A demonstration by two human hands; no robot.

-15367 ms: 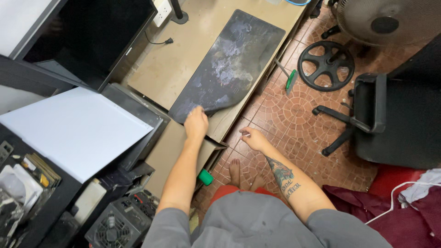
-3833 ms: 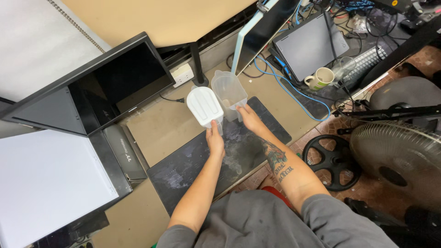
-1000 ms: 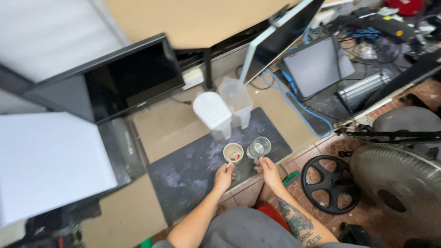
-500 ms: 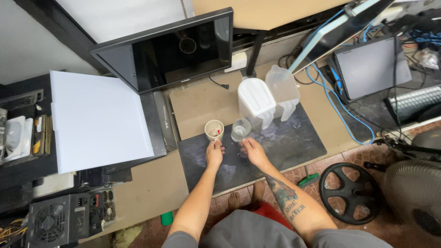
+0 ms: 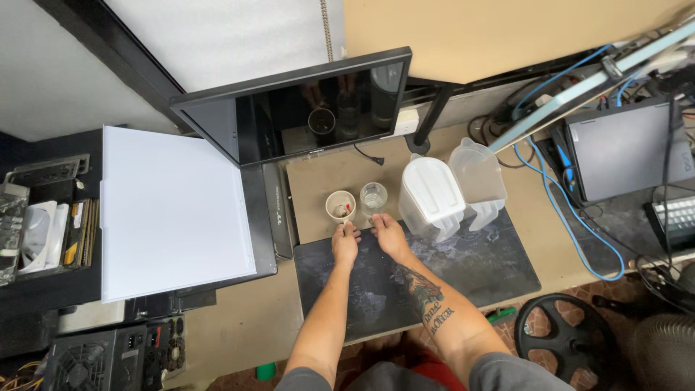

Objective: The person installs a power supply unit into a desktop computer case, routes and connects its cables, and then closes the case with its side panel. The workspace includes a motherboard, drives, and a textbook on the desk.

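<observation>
on the mat [image 5: 470,268], both hands have pushed the cups off it.

Cluttered tan desk [image 5: 239,340], black monitor [image 5: 304,116]

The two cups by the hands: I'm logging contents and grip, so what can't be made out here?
Head view only:
- Paper cup: something small lies inside, too small to identify.
- Clear glass: whether it holds liquid cannot be told; transparent and small.
- Left hand and right hand: fingertips reach the cup bases, but actual contact is unclear from above.
- White-lidded pitcher: lid hides its contents.
</observation>
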